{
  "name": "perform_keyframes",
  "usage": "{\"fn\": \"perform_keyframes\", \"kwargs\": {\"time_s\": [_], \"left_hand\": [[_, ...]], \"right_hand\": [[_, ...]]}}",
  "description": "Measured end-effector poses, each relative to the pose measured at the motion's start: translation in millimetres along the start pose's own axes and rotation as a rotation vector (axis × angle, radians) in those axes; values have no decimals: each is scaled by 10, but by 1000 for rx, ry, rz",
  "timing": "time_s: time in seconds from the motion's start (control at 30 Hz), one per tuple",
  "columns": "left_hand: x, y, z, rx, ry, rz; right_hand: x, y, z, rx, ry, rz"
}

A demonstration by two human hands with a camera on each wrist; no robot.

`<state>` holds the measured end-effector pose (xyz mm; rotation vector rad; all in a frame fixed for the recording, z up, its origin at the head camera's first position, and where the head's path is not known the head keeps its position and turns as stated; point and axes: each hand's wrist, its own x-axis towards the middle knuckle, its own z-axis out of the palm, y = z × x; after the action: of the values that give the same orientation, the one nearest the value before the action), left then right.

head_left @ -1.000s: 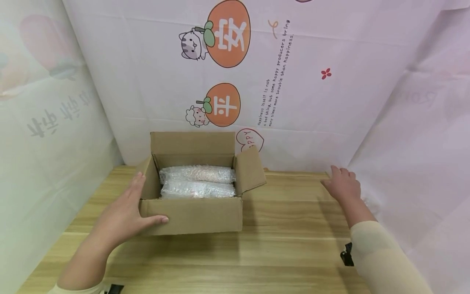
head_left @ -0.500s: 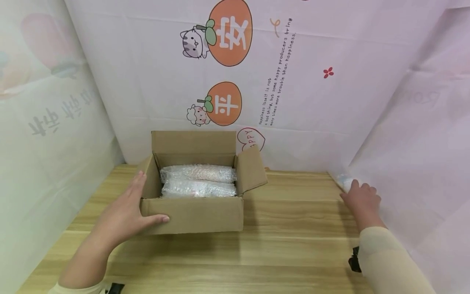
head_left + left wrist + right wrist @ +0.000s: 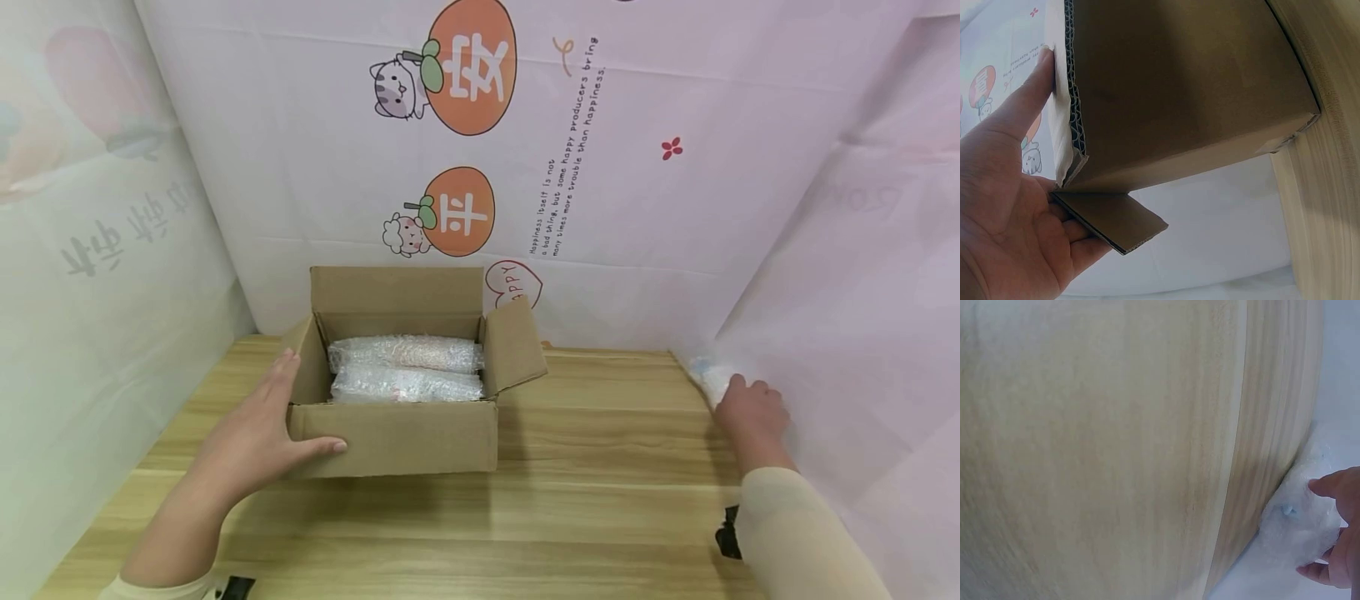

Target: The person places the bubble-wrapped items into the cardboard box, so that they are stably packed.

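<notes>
An open cardboard box (image 3: 393,439) stands left of centre in the head view. Two packages in bubble wrap lie side by side inside it, a rear one (image 3: 408,353) and a front one (image 3: 408,386). My left hand (image 3: 243,450) holds the box's near left corner, thumb on the front flap and fingers by the left flap (image 3: 1113,219). Far to the right, my right hand (image 3: 753,417) grips a clear bubble-wrapped bundle (image 3: 1297,515) at the table's edge. Thumb and fingers lie around its near end; a small light-blue patch shows through the wrap.
The wood-grain table (image 3: 592,475) runs under the box to a printed white cloth (image 3: 622,175) hung behind. More white cloth (image 3: 862,333) hangs close beside my right hand. The box's right flap (image 3: 516,346) sticks outward.
My right hand has moved right and nearer me, down onto the bubble-wrapped bundle, and now grips it. My left hand and the box have stayed in place.
</notes>
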<state>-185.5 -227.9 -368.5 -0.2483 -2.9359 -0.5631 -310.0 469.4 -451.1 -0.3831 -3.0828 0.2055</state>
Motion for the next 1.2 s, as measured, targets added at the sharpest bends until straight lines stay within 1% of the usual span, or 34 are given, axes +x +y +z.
{"fn": "perform_keyframes", "kwargs": {"time_s": [0.27,0.43,0.63,0.77,0.9,1.0,1.2], "left_hand": [[1,5,-8,5,6,5],[-1,7,-6,7,4,2],[-3,5,0,3,4,3],[-4,6,-6,6,8,4],[-6,10,-9,6,9,7],[-8,13,-12,6,9,9],[-5,15,-11,8,3,9]], "right_hand": [[0,32,-32,28,0,14],[-13,36,-46,48,11,10],[-11,-15,-78,77,31,-13],[-15,-90,-120,89,46,-40],[-52,-214,-193,84,60,-78],[-87,-329,-258,74,75,-116],[-105,-522,-316,52,100,-197]]}}
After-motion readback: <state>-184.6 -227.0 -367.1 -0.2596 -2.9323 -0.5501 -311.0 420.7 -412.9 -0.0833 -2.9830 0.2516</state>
